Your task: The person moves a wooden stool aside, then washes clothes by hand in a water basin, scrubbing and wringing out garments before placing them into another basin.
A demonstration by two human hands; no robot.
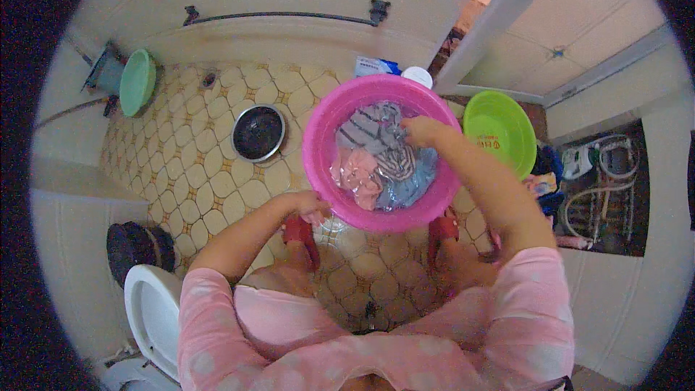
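Observation:
A pink plastic basin stands on the tiled floor before me, with wet clothes in water inside it. The clothes include a grey garment with dark stripes, a pink cloth and a light blue cloth. My right hand reaches over the basin's right side; its fingertips touch the striped cloth at the top, and whether they grip it cannot be told. At the basin's lower left rim is my left hand, fingers apart, at or just beside the outer wall.
A metal-rimmed dark bowl lies left of the basin. The green basin is on the right, near the doorway. A pale green basin leans at far left, the white toilet is lower left, and a white round container stands behind the pink basin.

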